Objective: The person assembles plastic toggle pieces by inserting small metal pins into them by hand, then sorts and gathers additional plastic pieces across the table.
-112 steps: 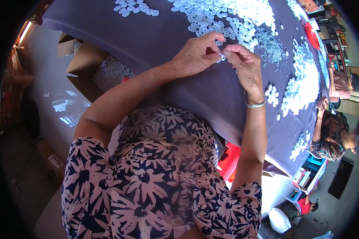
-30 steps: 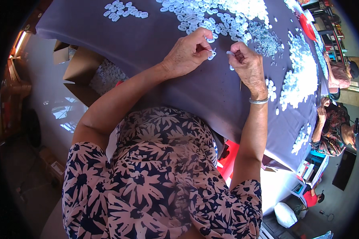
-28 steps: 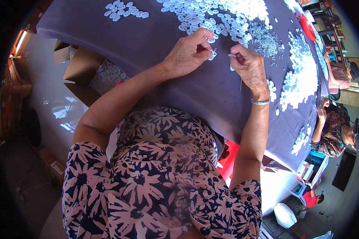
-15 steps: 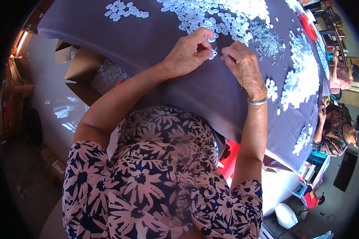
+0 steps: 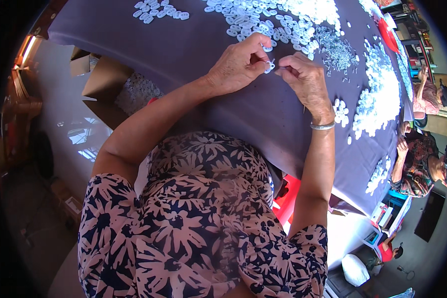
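White and small, one piece (image 5: 270, 66) is pinched in our left hand (image 5: 237, 65) above the cloth (image 5: 184, 42). Just beside it, our right hand (image 5: 308, 82) has its fingertips drawn together; whether they hold anything, we cannot tell.

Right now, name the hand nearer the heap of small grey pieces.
Right. The right hand is close by, below and left of the heap of small grey pieces in the picture; the left hand is farther off to the left.
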Motion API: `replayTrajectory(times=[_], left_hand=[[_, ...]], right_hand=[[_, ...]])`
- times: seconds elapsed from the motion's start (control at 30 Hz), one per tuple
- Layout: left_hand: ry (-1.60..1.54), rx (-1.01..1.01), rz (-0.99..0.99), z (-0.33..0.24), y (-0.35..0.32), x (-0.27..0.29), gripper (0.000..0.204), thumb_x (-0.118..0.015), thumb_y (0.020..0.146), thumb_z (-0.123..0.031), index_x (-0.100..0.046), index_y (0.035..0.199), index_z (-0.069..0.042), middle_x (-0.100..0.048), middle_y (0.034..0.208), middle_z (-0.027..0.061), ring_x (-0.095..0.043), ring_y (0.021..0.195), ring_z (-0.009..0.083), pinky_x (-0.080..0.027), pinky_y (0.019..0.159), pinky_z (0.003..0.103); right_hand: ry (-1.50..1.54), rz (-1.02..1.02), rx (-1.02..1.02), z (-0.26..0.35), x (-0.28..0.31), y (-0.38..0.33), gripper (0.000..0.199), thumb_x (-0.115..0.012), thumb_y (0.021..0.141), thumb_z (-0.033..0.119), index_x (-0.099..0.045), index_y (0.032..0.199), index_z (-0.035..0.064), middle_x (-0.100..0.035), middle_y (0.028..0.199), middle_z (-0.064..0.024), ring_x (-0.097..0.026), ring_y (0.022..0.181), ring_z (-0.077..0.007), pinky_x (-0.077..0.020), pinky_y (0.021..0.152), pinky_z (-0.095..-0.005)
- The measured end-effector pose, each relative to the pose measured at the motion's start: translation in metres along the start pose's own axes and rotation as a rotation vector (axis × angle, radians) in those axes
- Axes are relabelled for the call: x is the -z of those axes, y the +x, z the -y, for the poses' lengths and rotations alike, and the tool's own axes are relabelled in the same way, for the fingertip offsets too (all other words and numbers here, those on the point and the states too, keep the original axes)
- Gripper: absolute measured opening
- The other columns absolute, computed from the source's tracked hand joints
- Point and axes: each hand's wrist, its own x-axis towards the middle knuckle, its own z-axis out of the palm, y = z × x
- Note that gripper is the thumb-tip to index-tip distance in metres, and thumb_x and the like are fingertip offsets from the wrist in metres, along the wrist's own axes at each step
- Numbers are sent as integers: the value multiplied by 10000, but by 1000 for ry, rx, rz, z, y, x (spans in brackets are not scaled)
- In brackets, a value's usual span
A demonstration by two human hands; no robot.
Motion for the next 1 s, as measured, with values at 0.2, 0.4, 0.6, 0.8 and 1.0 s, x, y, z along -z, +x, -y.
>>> replayTrajectory(times=[0.2,0.4,0.6,0.8,1.0], left_hand=[[-19,-10,3,0,-2,1,362,-624,850,-7,-471,1175,-56,-619,866,24,-591,827,101,-491,772,254],[-23,16,26,-5,-2,2,379,-629,847,-6,-466,1185,-60,-618,865,31,-589,834,98,-490,770,253],[-20,8,64,-4,-1,1,401,-624,848,-10,-451,1205,-65,-613,855,32,-591,810,103,-487,749,253],[-27,-4,68,-4,-2,1,400,-611,851,-11,-450,1212,-73,-607,841,28,-587,787,102,-486,715,254],[-12,6,83,-5,-2,1,412,-603,844,-7,-444,1218,-74,-606,839,23,-579,766,99,-483,689,253]], right_hand=[[86,-89,-120,3,-12,0,238,-714,739,-16,-627,954,33,-603,754,-50,-565,627,-110,-482,583,-239],[10,-98,-112,0,-10,-1,214,-696,781,-19,-637,978,42,-630,798,-22,-564,662,-77,-482,604,-220],[647,-133,-230,2,-8,1,145,-650,845,-26,-668,977,32,-620,863,54,-521,731,-15,-435,641,-160],[531,-112,-227,3,-7,0,147,-659,836,-22,-683,966,43,-634,874,46,-522,730,-19,-436,643,-163],[484,-109,-203,2,-9,0,146,-656,840,-18,-679,972,39,-643,882,36,-529,736,-22,-437,645,-163]])
